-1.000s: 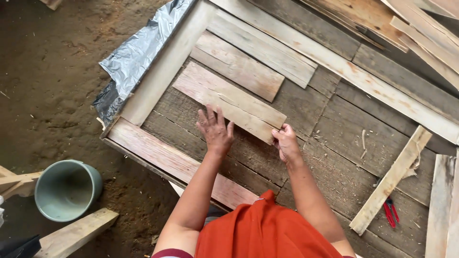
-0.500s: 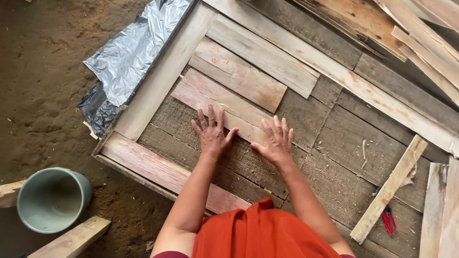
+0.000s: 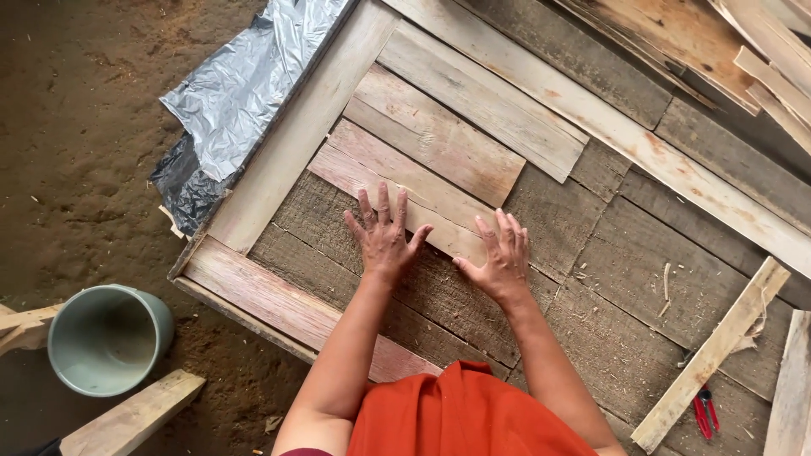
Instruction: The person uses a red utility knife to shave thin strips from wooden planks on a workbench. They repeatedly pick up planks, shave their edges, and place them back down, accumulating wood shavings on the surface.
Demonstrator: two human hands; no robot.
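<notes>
- Pinkish wood plank lies at an angle inside the wooden frame, just beside a second short plank.
- We press both hands flat on it, fingers spread, gripping nothing: left hand and right hand near each other, not touching.
- Grey bucket on the dirt floor, silver sheet beside the frame, red pliers far right.

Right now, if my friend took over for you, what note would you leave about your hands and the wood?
Left hand: flat, fingers spread, on the pinkish plank.
Right hand: flat on the same plank's near edge.
Plank: lies slanted inside the wooden frame, beside two more planks packed toward the far corner.
Done: three planks laid.
Left: grey boards show bare nearer you.
Loose slat and red tool lie at right.
</notes>
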